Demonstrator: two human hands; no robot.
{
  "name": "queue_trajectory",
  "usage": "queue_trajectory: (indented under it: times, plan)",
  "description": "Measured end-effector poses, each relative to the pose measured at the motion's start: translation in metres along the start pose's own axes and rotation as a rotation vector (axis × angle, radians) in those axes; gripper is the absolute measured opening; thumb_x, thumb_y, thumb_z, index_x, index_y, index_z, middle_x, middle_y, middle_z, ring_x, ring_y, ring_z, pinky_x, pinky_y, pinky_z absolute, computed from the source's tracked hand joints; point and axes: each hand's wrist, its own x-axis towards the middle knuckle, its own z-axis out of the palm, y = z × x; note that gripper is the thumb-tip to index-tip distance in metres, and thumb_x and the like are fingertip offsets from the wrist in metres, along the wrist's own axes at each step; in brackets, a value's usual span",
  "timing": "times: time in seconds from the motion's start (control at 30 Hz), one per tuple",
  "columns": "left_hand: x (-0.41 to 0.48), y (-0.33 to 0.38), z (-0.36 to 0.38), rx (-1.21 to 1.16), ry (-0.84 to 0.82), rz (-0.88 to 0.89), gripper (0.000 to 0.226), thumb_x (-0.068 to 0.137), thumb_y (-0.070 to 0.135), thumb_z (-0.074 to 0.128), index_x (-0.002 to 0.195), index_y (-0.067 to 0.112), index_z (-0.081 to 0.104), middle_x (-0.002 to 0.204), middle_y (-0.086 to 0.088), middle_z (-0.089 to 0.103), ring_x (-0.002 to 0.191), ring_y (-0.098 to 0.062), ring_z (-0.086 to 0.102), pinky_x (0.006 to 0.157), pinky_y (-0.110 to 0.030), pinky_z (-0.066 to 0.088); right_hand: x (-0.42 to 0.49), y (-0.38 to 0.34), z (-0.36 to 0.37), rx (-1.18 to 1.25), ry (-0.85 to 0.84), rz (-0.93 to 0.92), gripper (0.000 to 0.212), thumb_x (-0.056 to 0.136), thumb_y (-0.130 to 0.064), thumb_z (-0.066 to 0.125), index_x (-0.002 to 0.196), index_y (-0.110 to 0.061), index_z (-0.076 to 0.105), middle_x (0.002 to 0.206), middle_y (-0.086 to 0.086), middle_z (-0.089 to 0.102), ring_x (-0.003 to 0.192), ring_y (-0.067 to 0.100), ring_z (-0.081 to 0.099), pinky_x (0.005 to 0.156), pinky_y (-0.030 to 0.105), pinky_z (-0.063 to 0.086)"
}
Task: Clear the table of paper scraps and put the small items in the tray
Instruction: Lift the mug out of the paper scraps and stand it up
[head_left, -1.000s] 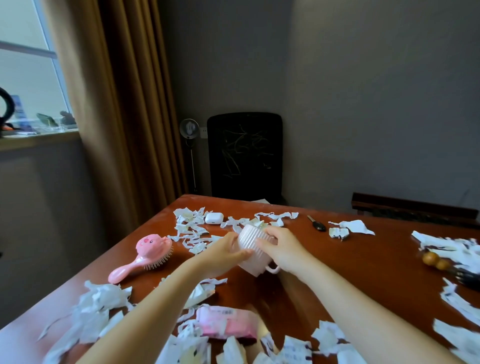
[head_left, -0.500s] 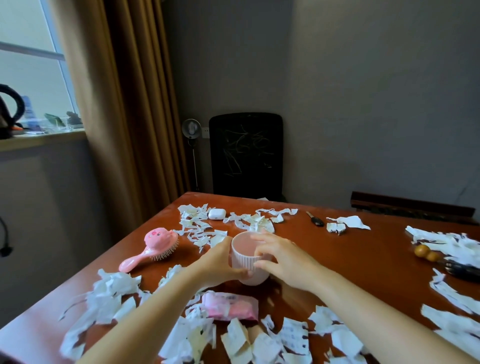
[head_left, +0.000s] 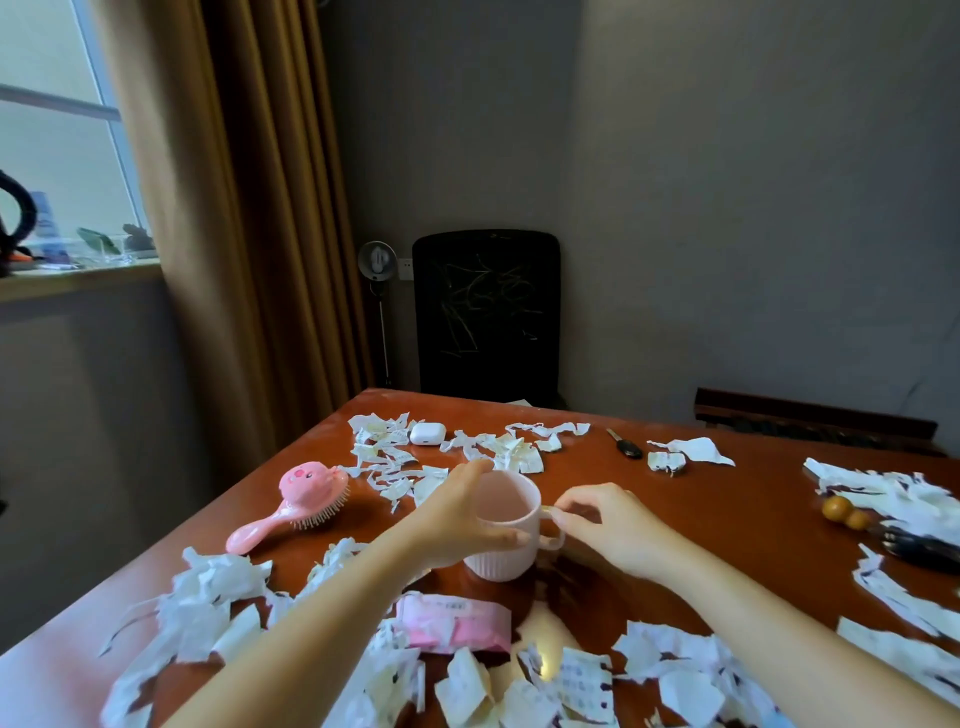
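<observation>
A pale pink ribbed cup (head_left: 500, 564) stands upright on the red-brown table (head_left: 727, 525), its mouth open to me. My left hand (head_left: 453, 522) grips the cup's left side, thumb in front and fingers behind. My right hand (head_left: 605, 525) pinches the cup's handle (head_left: 551, 540) with curled fingertips. Torn white paper scraps (head_left: 395, 457) lie scattered behind the cup, more paper scraps (head_left: 561, 680) along the near edge and at the right. No tray is in view.
A pink hairbrush (head_left: 306, 493) lies left of the cup. A white earbuds case (head_left: 427, 433) and a black key (head_left: 626, 446) sit at the back. A pink tissue pack (head_left: 452, 621) lies just in front. Wooden beads (head_left: 844, 512) lie at the right. A black chair (head_left: 485, 312) stands behind.
The cup, held tilted with its base toward me a second ago, has been turned upright and now stands on the table. My right hand shifted from the rim to the handle.
</observation>
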Motion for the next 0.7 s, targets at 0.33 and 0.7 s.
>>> queue_trajectory:
  times: [0.33, 0.7]
  plan:
    - [-0.005, -0.002, 0.014, 0.009, 0.244, 0.067, 0.085, 0.064, 0.047, 0.081, 0.133, 0.023, 0.036, 0.125, 0.005, 0.043, 0.105, -0.008, 0.044, 0.079, -0.016, 0.045, 0.010, 0.004, 0.003, 0.103, 0.012, -0.019, 0.014, 0.096, -0.028, 0.050, 0.093, -0.022, 0.062, 0.090, -0.012, 0.063, 0.092, 0.006, 0.061, 0.077, 0.013, 0.046]
    - [-0.007, -0.006, -0.076, 0.116, 0.516, 0.124, 0.087, 0.066, 0.049, 0.079, 0.137, 0.023, 0.035, 0.130, 0.004, 0.043, 0.104, -0.004, 0.039, 0.072, -0.010, 0.038, 0.066, -0.070, -0.003, 0.117, 0.134, -0.245, 0.012, 0.098, -0.027, 0.044, 0.100, -0.022, 0.055, 0.091, -0.015, 0.056, 0.091, 0.008, 0.059, 0.070, 0.010, 0.048]
